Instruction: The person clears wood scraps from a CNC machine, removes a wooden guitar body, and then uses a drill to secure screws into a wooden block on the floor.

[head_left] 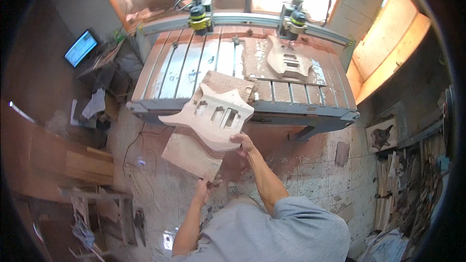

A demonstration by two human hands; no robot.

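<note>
At frame centre a guitar body (212,116) lies over a board (189,155); behind, upper centre, a second body (287,58) rests on the router table (174,68); a monitor (80,48) sits upper left.

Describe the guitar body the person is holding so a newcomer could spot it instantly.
Start at the large grey router table. Just in front of its near edge, the right hand holds up a pale cut-out wooden guitar body. Unlike the second guitar body lying on the table, it is lifted.

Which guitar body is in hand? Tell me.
The near guitar body, lifted off the board by the right hand; the other guitar body lies on the router table.
</note>
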